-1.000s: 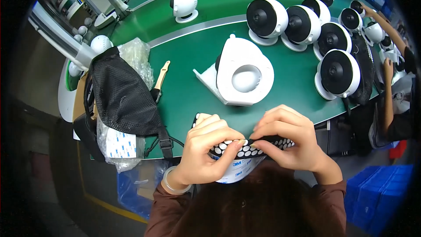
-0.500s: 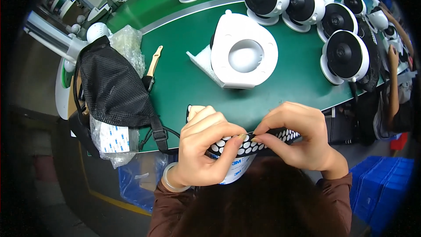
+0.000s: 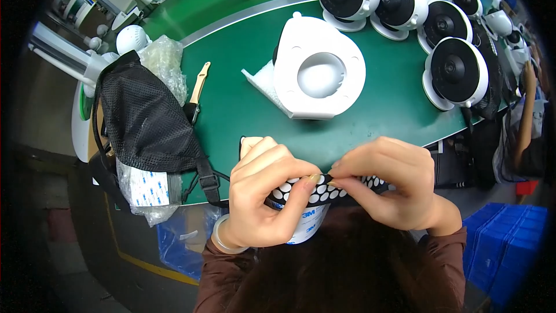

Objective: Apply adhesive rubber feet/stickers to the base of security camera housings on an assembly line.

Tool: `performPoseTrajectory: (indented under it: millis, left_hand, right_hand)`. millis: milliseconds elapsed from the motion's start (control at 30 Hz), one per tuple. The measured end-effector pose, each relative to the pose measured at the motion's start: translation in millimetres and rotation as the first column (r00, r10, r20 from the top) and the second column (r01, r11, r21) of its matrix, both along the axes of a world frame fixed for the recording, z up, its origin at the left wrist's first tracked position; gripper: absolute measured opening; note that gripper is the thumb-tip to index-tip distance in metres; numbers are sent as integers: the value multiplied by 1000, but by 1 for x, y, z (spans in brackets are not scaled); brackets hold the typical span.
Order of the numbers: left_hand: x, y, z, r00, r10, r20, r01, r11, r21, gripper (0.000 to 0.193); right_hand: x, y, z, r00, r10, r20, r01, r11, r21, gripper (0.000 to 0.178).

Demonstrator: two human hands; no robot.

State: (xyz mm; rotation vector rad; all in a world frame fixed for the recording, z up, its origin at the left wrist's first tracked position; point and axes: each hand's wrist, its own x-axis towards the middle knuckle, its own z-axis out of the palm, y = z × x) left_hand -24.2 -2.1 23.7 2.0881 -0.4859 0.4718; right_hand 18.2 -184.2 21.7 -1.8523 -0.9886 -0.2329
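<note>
Between my two hands a black strip with rows of white round dots (image 3: 320, 195) is stretched at the near edge of the table. My left hand (image 3: 269, 191) pinches it between thumb and forefinger. Just beside that grip, my right hand (image 3: 385, 182) pinches the same strip, the two sets of fingertips almost touching. Below the strip hangs a curved white sheet with blue print (image 3: 308, 224), partly hidden by my left hand. A white camera-like housing with a round opening in its base (image 3: 351, 84) lies beyond my hands on a white foam piece (image 3: 267, 84).
Several black-and-white round devices (image 3: 460, 72) stand at the right. On the left lie a black mesh bag (image 3: 147, 116), bubble wrap (image 3: 164, 61), a wooden-handled brush (image 3: 200, 84) and a bagged stack of printed white sheets (image 3: 149, 189). Blue crates (image 3: 504, 243) stand below right.
My view has shifted slightly. Both hands keep their pinch on the dotted strip, and my right fingertips sit a little closer to the left ones.
</note>
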Motion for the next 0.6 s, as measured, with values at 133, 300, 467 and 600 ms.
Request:
performPoseTrajectory:
  millis: [133,300,467,600]
  left_hand:
    - [1,0,0,1000,7,-27,-7,1000,-11,11]
    - [1,-1,-2,999,25,-27,-25,1000,-16,10]
    - [0,-1,-2,1000,7,-8,-7,1000,14,9]
    - [1,-4,-1,1000,-12,10,11,999,36,9]
  right_hand:
    - [-6,3,-4,976,-103,190,99,995,32,16]
    - [-10,5,-10,953,-133,274,128,991,36,18]
    - [3,-4,0,994,30,-105,-29,1000,8,14]
    - [6,-6,-1,976,91,-198,-87,996,29,13]
